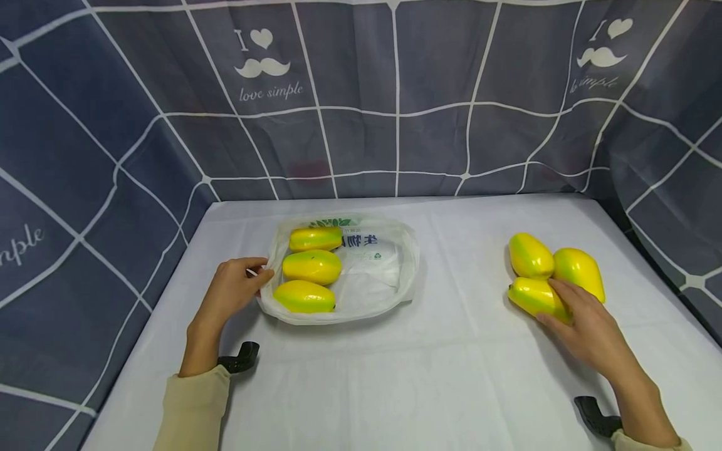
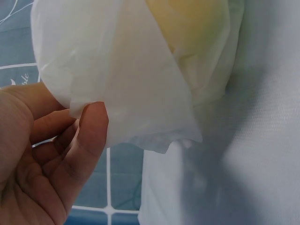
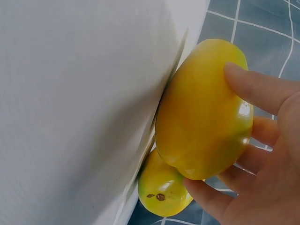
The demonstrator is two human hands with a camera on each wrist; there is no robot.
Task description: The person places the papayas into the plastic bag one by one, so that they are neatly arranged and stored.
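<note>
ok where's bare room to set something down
Bare white cloth lies between the bag and the three fruits at the right hand; the bag's right half is free too. Crowded: its left half, with three more fruits beside the left hand, and around the right hand.

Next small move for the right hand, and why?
I'd lift the nearest fruit slightly, clear of the two other fruits. The right hand has its thumb and fingers on either side of it, the left hand pinches the bag's edge, and the bag lies open, with room right of its three fruits.
</note>
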